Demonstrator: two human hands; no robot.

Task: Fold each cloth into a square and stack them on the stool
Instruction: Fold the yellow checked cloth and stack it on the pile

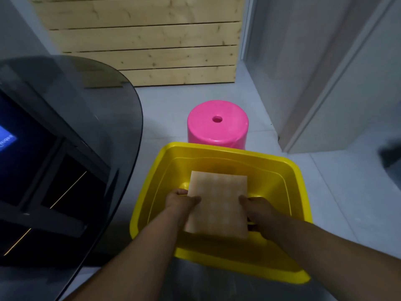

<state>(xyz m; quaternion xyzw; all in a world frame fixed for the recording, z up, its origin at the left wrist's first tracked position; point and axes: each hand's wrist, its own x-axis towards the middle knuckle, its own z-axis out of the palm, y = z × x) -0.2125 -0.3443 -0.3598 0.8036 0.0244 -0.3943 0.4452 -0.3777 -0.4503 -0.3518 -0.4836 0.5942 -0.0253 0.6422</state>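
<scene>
While a dark glass tabletop (pixel 91 131) fills the left, the left grip (pixel 181 199) pinches one side of a folded peach cloth (pixel 217 205) over a yellow tub (pixel 300 177), a bare pink stool (pixel 201 129) just beyond; the right grip (pixel 258 208) clasps the opposite side.

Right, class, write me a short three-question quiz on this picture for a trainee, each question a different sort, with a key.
1. True or false: a cloth already lies on the pink stool.
2. The folded cloth is held over: A the yellow tub, B the stool, C a sink.
3. Which hands grip the cloth?
Key: 1 false; 2 A; 3 both, the left hand and the right hand.
</scene>
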